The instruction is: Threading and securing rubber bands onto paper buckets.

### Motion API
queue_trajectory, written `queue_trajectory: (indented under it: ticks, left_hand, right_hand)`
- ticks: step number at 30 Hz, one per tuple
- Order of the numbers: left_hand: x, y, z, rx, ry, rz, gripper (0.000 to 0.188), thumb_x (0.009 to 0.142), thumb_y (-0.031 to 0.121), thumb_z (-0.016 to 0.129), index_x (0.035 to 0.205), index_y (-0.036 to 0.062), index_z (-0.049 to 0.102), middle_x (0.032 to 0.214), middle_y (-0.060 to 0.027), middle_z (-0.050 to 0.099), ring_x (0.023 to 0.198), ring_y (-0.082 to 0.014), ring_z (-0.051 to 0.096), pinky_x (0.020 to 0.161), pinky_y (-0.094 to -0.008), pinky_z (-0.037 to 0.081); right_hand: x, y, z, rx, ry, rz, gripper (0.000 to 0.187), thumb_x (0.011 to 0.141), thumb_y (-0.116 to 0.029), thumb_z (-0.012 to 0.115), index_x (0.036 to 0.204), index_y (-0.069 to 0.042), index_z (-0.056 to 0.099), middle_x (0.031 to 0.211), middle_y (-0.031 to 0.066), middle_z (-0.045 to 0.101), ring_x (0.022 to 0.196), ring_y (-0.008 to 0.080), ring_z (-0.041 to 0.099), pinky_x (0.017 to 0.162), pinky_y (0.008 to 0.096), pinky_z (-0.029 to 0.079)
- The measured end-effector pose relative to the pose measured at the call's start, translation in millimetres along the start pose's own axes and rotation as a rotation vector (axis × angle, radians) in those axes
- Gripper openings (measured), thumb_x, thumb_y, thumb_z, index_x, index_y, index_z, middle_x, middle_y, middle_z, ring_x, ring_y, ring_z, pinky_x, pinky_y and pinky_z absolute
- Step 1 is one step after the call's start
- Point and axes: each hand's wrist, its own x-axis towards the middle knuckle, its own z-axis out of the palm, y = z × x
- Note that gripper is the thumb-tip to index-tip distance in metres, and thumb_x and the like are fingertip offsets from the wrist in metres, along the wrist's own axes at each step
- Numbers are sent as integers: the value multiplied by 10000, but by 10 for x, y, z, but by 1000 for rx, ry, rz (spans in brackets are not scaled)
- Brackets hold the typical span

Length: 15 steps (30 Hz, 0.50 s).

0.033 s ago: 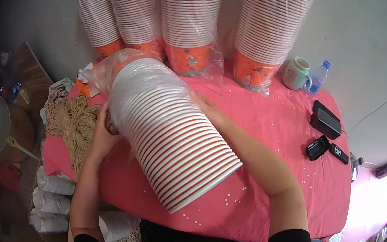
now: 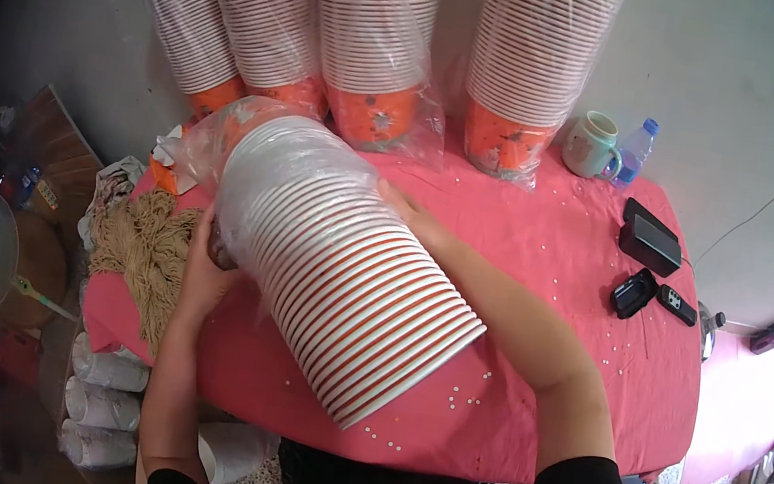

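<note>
Table (image 2: 518, 248) was covered in red cloth (image 2: 632, 387) scattered with white specks (image 2: 454, 398); wrapped stacks (image 2: 372, 47) were ranged along its far edge before a grey wall (image 2: 708, 70), and a mug (image 2: 584, 152) was set near the far right corner. Left of the table's middle, the cup stack (image 2: 351, 277) was held slantwise between left hand (image 2: 205, 264) and right hand (image 2: 404, 210), pressed to its sides; whether fingers were apart or together could not be told. White rims were separated by thin orange lines, and the far end was swathed in clear film (image 2: 303, 163).

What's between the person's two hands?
In the head view, a tilted stack of white-rimmed cups, partly in clear plastic, lies between the left hand and the right hand.
</note>
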Motion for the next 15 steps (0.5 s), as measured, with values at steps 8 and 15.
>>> queue_trajectory:
  ticks: [8,15]
  left_hand:
    - [112,177,-2,21,-12,-3,907,715,-135,693,1483,78,259,1383,-128,452,1244,-240,488,967,-334,460]
    - [16,290,-200,-303,117,-192,727,826,-52,630,1465,56,299,1458,-172,376,1362,-292,355,1111,-394,297]
  right_hand:
    - [33,-180,-66,168,19,105,546,973,-411,539,1294,30,521,1174,141,628,1028,210,620,891,374,522]
    - [-139,-396,-705,-353,-115,149,672,968,-601,363,1436,-120,397,1357,118,482,1205,230,487,992,426,404]
